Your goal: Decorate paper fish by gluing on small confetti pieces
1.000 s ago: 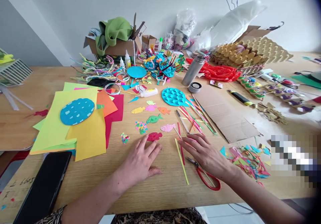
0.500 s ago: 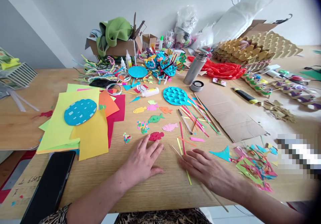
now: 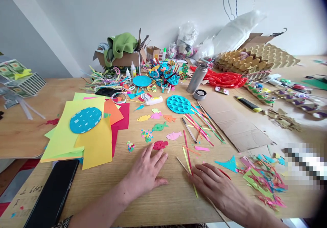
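My left hand [image 3: 146, 170] lies on the table with its fingers spread, its fingertips beside the red paper fish [image 3: 160, 145]. Palm down, my right hand [image 3: 217, 183] rests over a thin wooden stick [image 3: 182, 163] and a yellow-green paper strip [image 3: 187, 158]; its fingers are close together and their undersides are hidden. Part of a red curved item [image 3: 225, 174] shows behind that hand. Above the hands lie a pink fish [image 3: 174, 135], a green fish [image 3: 159, 126], an orange fish [image 3: 169, 118] and a yellow fish [image 3: 143, 118].
Coloured paper sheets [image 3: 98, 149] and a black phone [image 3: 52, 194] are at the left. A cardboard sheet [image 3: 235, 122], paper scraps [image 3: 265, 177] and a box cutter [image 3: 248, 104] lie to the right. Farther back stand a metal bottle [image 3: 197, 79] and glue bottles [image 3: 133, 69].
The view has tilted up slightly, so the table contents appear lower. My right hand has shifted a little to the right, and the red curved item now shows behind it. My left hand stays spread.
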Motion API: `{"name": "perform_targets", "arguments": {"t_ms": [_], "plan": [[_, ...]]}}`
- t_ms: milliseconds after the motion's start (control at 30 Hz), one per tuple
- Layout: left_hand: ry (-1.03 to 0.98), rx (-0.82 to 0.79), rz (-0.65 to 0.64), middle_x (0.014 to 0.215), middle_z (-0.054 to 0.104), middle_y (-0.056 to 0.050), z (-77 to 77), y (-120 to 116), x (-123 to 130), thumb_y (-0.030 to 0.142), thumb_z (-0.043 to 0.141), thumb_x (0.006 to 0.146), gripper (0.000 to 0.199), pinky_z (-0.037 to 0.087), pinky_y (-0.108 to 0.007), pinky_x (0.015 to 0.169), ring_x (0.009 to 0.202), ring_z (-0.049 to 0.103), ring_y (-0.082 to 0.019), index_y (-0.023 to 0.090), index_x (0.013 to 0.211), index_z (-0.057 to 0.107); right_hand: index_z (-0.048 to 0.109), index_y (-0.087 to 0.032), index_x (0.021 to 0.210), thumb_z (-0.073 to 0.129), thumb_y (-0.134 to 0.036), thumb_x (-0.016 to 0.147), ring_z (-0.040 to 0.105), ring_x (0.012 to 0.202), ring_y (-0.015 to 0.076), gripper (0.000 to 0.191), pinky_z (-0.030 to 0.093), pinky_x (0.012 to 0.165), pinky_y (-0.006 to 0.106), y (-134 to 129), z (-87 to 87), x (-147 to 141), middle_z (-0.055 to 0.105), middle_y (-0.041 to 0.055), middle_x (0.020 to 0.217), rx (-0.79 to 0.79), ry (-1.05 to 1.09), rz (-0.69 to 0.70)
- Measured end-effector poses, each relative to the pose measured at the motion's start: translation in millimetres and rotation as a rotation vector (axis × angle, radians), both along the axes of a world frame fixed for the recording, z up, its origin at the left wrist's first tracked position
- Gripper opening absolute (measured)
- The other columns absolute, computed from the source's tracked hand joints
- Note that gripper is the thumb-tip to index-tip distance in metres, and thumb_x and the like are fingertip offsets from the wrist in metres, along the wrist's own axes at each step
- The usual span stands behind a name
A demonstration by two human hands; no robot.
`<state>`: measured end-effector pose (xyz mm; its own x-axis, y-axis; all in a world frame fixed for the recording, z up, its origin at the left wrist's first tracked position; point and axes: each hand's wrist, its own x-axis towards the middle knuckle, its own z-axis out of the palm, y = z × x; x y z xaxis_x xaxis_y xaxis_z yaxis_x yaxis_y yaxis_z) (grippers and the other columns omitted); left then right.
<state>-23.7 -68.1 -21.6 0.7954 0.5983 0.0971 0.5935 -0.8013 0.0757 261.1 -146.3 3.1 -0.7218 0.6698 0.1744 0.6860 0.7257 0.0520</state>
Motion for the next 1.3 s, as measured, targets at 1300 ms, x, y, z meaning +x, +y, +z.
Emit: {"name": "perform_targets", "arguments": {"t_ms": [1300], "plan": [[0.030, -0.060, -0.003, 0.148, 0.044, -0.007, 2.5, 2.4, 4.0, 0.071, 0.040, 0.087, 0.078, 0.028, -0.052, 0.112, 0.139, 0.026, -0.041, 0.018, 0.144, 0.040, 0.053, -0.019, 0.064, 0.068, -0.040, 0.076, 0.051, 0.042, 0.0091, 0.029, 0.039, 0.041, 0.022, 164.7, 58.9, -68.6, 0.060, -0.0014, 0.053, -1.098, 0.335, -0.678]]}}
